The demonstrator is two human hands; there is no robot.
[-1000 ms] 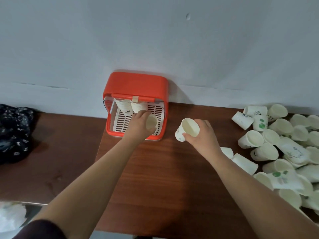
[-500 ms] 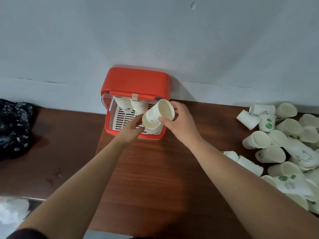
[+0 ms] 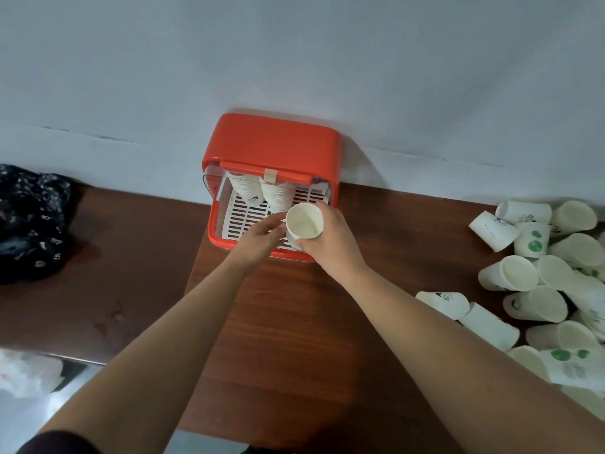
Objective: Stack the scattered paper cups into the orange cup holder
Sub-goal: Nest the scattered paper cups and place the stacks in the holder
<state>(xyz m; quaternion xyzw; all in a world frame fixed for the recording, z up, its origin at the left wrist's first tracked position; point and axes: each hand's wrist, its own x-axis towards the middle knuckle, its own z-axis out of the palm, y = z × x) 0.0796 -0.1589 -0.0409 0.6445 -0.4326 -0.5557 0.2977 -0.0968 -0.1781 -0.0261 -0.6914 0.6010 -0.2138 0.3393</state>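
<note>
The orange cup holder (image 3: 271, 145) stands against the wall with its front open and a white slotted tray (image 3: 242, 217) inside. Two stacks of white paper cups (image 3: 262, 191) hang upside down under its lid. Just in front of the tray, my right hand (image 3: 330, 244) grips an upright white paper cup (image 3: 304, 221), which seems nested in another cup. My left hand (image 3: 258, 237) touches the cup's left side with its fingertips. Several loose paper cups (image 3: 537, 273) lie scattered at the right of the brown table (image 3: 294, 339).
A dark patterned cloth (image 3: 29, 221) lies at the far left on a lower brown surface. A white crumpled bag (image 3: 26, 375) sits at the bottom left. The wall runs close behind the holder.
My right hand has carried its cup left from the table to my left hand's cup and set it upright into it, in front of the holder's tray.
</note>
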